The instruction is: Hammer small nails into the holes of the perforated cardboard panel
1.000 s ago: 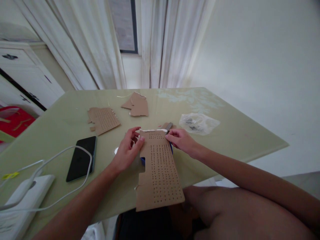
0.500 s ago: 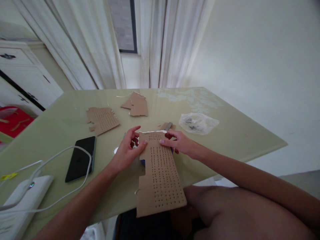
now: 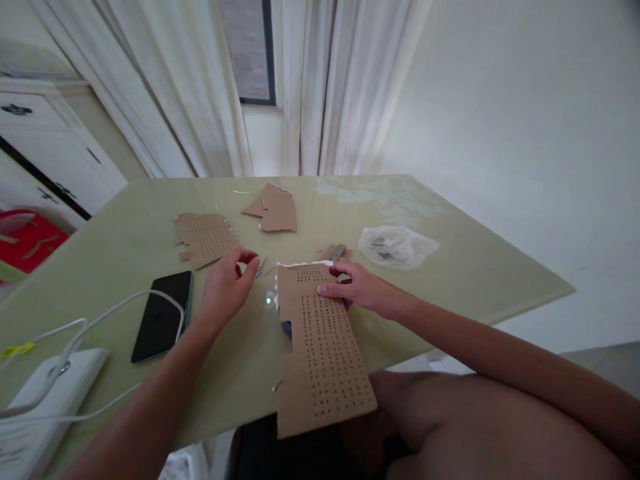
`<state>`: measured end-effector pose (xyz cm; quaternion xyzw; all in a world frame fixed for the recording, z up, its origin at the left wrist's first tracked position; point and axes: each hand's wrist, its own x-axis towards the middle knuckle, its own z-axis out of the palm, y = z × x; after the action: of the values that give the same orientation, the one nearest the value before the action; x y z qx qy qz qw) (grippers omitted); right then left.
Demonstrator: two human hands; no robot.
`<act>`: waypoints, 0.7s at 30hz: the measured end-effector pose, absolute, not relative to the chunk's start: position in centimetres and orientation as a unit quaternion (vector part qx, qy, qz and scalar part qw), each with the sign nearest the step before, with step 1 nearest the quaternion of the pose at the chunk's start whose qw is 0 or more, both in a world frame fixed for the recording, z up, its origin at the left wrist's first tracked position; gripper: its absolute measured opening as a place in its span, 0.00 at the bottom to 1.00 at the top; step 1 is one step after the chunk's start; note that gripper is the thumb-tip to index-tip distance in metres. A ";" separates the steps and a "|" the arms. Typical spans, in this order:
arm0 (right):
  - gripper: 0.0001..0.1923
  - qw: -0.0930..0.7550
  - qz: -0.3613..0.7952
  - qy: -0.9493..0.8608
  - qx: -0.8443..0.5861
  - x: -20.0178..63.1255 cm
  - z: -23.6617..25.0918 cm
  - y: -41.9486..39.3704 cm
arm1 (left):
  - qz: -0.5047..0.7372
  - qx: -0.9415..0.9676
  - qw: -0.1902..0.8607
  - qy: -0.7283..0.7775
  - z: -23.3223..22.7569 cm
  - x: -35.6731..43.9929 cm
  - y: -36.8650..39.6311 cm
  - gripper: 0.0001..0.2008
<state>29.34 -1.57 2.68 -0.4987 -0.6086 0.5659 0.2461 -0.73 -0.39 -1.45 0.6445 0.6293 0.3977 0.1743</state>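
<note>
A long piece of brown cardboard with rows of punched holes lies over the table's near edge. White ragged paper shows along its far edge, and something blue is partly hidden beneath it. My right hand grips the cardboard's far right side, thumb on top and fingers underneath. My left hand is off the cardboard, to its left, with thumb and forefinger slightly apart. Close by its fingertips lies a small thin metal tool, too small to name surely.
Another holed cardboard piece and torn cardboard scraps lie farther back. A phone, a white power strip and a cable are on the left. Beyond my right hand are a grey utility-knife-like object and a clear plastic bag.
My left hand has let go of the cardboard's left edge and moved left, beside the thin metal tool. My right hand stays on the cardboard, which has shifted only slightly.
</note>
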 end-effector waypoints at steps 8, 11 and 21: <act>0.31 0.241 0.579 -0.610 -0.484 28.9 3.0 -1.8 | 0.267 0.752 0.044 0.601 -3.9 -0.2 0.7 0.10; 0.32 0.239 0.578 -0.620 -0.473 28.8 2.9 -1.9 | 0.252 0.765 0.046 0.591 -4.0 0.4 0.7 0.11; 0.32 0.225 0.553 -0.643 -0.479 28.5 2.9 -2.1 | 0.300 0.721 0.045 0.623 -2.8 -0.2 0.6 0.12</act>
<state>28.46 -2.12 2.87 -0.4795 -0.6433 0.5529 0.2248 -0.19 0.59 -2.83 0.7211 0.6230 0.2998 0.0450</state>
